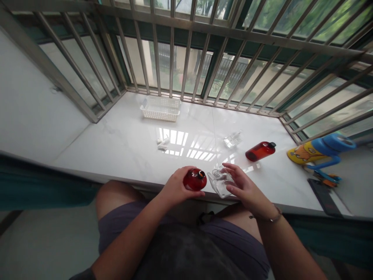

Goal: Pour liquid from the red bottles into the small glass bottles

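Observation:
At the front edge of the white marble-patterned ledge, my left hand point(178, 186) is wrapped around a dark red bottle point(194, 182). The bottle is upright, its black neck facing me with a small opening on top. My right hand point(244, 189) has its fingers spread beside a crumpled clear plastic wrapper point(218, 183). Thumb and fingertips overlap the wrapper's right side; whether they touch it is hard to tell. A second red bottle point(258, 151) with a black cap lies on its side beyond my right hand.
A white perforated basket point(161, 110) stands at the back by the window bars. White crumpled pieces point(163, 143) and another clear wrapper point(232, 140) lie mid-ledge. On the right are a yellow and blue drinking bottle point(317, 149) and a black phone-like slab point(324, 197).

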A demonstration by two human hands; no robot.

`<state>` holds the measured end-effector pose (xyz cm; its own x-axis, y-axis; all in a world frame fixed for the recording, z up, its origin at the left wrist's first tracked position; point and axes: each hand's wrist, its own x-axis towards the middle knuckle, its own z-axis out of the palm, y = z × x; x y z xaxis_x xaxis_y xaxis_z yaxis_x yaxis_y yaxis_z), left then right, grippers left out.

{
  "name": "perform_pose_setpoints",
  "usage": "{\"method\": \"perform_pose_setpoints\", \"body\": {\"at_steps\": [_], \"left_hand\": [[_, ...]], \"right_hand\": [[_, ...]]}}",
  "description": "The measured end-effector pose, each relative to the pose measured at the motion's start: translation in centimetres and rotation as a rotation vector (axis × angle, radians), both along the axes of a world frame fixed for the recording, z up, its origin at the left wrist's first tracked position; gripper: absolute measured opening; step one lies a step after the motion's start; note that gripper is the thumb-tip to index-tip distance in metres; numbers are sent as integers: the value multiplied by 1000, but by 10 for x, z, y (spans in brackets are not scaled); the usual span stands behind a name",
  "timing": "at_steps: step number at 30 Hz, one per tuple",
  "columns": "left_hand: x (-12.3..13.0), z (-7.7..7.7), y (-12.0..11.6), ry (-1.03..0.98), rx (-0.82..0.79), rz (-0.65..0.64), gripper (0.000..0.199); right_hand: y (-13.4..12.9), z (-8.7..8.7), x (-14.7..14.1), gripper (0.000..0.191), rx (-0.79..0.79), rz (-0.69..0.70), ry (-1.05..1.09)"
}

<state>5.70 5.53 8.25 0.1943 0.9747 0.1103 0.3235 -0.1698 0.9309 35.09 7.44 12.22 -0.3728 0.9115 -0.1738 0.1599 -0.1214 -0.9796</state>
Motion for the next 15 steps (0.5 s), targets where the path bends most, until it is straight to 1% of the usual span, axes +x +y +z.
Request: {"method": "perform_pose_setpoints", "body": {"at_steps": [2, 4, 7, 9, 11, 15], "left_hand": [[-7, 1, 1, 6, -14, 48, 83], [-16, 1, 1, 12, -26, 98, 81], [-32, 1, 2, 23, -27, 156, 77], [-42, 1, 3, 40, -19, 189, 75], [-52, 1, 5, 66, -11, 228, 75], [-68, -4, 8, 103, -5, 307, 76]], "right_hand": [[-3, -20, -6, 72, -39, -64, 129], [-2, -37, -10, 69, -60, -116, 203], [8, -57, -12, 66, -3, -166, 192], [20, -66, -9, 66, 76, -192, 103], [33, -71, -6, 68, 150, -228, -47], [60, -75, 1, 71, 326, -328, -399]]}}
